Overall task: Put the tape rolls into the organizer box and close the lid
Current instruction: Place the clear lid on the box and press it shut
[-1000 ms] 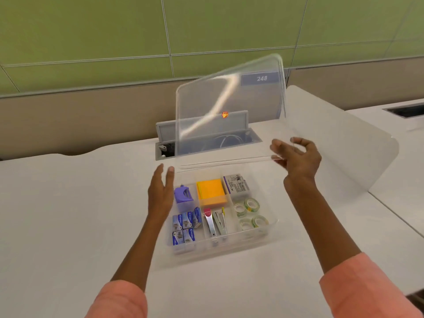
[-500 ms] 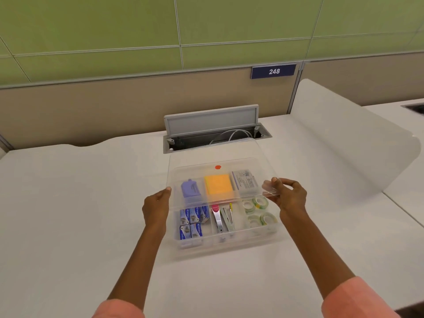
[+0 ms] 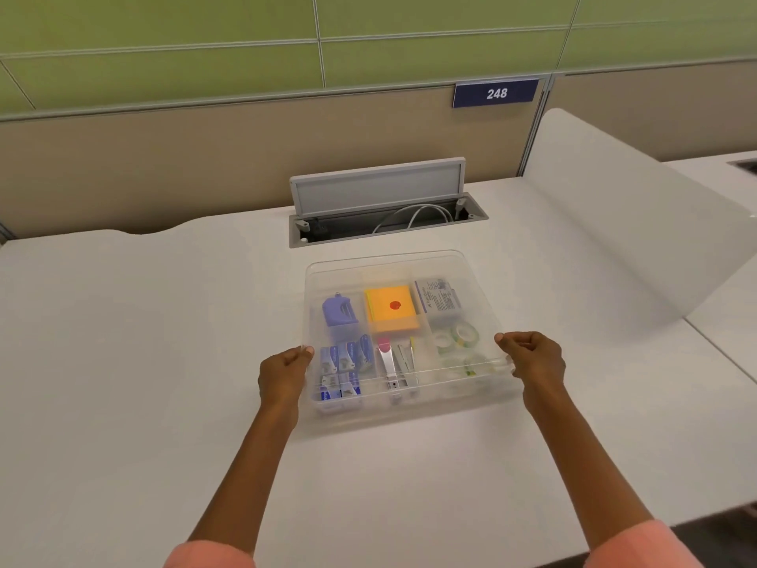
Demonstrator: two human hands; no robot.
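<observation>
A clear plastic organizer box (image 3: 409,412) sits on the white desk in front of me. Its clear lid (image 3: 393,268) lies flat on top of it. Through the lid I see several green-and-white tape rolls (image 3: 461,336) in the right compartments. My left hand (image 3: 284,375) grips the lid's left edge with curled fingers. My right hand (image 3: 532,356) pinches the lid's right edge. Both hands sit near the front half of the box.
Other compartments hold an orange sticky-note pad (image 3: 393,309), a purple sharpener (image 3: 338,311), blue staple boxes (image 3: 344,373) and a stapler (image 3: 389,368). Behind the box an open cable hatch (image 3: 381,207) is set into the desk (image 3: 143,342). A white divider panel (image 3: 622,223) stands at right.
The lid came down from upright to flat on the box. Both hands followed it down and now hold its side edges.
</observation>
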